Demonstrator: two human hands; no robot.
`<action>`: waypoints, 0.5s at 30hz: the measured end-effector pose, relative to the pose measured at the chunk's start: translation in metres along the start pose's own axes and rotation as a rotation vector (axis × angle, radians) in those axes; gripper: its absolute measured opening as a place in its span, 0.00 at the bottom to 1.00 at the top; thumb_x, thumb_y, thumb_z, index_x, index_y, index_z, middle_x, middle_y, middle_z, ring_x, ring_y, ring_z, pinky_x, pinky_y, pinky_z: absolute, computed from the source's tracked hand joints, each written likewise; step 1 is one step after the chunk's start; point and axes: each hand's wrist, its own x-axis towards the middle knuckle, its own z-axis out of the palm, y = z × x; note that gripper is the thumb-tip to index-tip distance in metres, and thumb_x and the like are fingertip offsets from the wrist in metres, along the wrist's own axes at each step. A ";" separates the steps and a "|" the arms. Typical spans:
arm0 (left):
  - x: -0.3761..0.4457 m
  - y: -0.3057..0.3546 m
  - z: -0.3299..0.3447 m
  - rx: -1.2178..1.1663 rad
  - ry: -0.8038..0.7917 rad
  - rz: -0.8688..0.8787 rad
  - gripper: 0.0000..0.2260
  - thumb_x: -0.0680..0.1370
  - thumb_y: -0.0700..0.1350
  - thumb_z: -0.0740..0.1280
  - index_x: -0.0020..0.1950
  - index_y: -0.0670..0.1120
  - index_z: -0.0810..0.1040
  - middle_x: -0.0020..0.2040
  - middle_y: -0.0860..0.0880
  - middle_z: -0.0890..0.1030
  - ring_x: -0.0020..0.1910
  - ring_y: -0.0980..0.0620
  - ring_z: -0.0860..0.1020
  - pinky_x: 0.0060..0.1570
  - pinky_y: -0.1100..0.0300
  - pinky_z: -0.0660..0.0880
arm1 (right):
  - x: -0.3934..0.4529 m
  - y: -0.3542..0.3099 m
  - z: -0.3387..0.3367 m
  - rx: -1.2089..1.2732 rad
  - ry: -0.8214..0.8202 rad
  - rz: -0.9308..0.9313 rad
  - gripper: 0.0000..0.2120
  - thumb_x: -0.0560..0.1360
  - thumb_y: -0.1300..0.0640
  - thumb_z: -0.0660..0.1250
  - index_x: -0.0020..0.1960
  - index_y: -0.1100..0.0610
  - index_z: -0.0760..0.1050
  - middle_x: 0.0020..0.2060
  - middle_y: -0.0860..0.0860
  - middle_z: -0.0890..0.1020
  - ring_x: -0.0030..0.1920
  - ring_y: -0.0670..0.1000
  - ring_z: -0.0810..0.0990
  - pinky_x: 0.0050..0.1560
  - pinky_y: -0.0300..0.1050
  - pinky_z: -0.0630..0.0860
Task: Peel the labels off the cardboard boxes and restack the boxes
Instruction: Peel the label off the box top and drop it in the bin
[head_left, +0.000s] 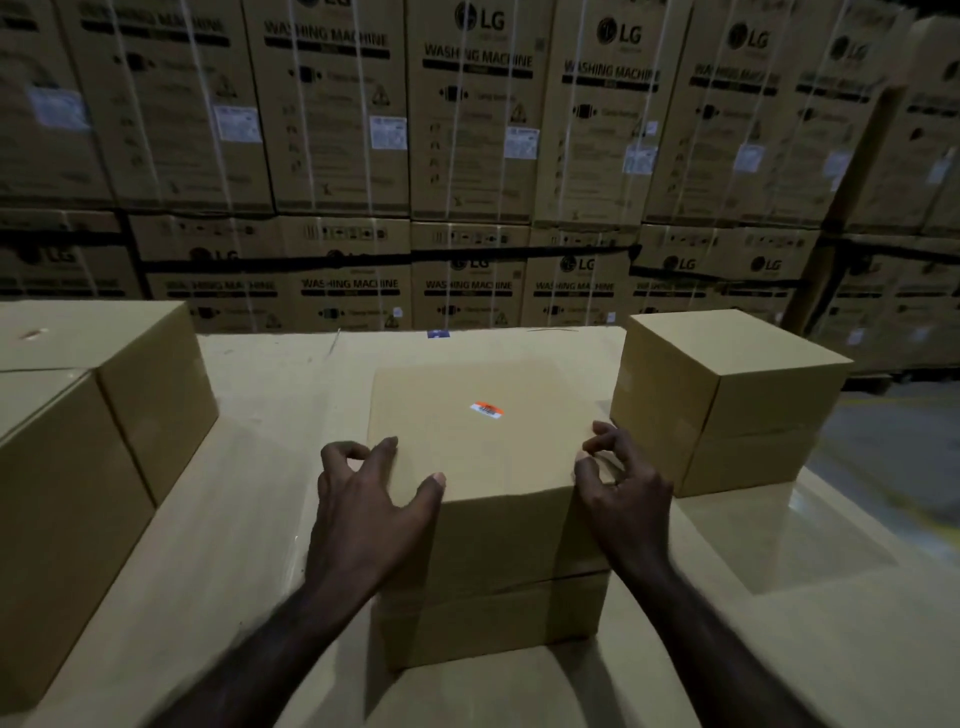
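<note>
A cardboard box (483, 467) is seen at the middle of a pale work surface (270, 467), stacked on a second box (488, 623). An orange and white label (487, 409) is stuck on its top face. The near left corner is touched by the left hand (363, 499), thumb on top, fingers loosely curled. The near right edge is met by the right hand (618, 478), fingers bent. Plain boxes are placed at the left (78, 441) and right (727, 400). Printed washing machine cartons (467, 130) are stacked far behind.

dim warehouse, wall of washing machine cartons (467, 130), glossy floor (893, 447)
</note>
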 end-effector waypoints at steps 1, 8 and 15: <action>0.002 0.002 -0.001 0.019 -0.033 0.003 0.31 0.74 0.62 0.67 0.73 0.50 0.68 0.67 0.48 0.61 0.67 0.46 0.67 0.57 0.54 0.72 | 0.000 0.002 0.000 -0.010 -0.006 -0.006 0.09 0.73 0.63 0.70 0.53 0.61 0.80 0.55 0.48 0.80 0.55 0.50 0.80 0.56 0.44 0.76; 0.037 0.019 -0.002 0.287 -0.324 0.042 0.33 0.75 0.67 0.60 0.74 0.50 0.64 0.75 0.44 0.59 0.71 0.41 0.63 0.62 0.46 0.70 | 0.023 -0.010 -0.001 -0.271 -0.176 -0.061 0.08 0.75 0.52 0.69 0.52 0.55 0.78 0.48 0.50 0.83 0.45 0.47 0.80 0.45 0.47 0.81; 0.066 0.032 0.019 0.473 -0.388 0.092 0.31 0.79 0.64 0.53 0.78 0.50 0.57 0.78 0.42 0.55 0.77 0.39 0.50 0.73 0.37 0.52 | 0.077 -0.037 0.011 -0.469 -0.526 -0.012 0.15 0.75 0.48 0.69 0.59 0.52 0.77 0.49 0.52 0.82 0.45 0.50 0.80 0.45 0.49 0.80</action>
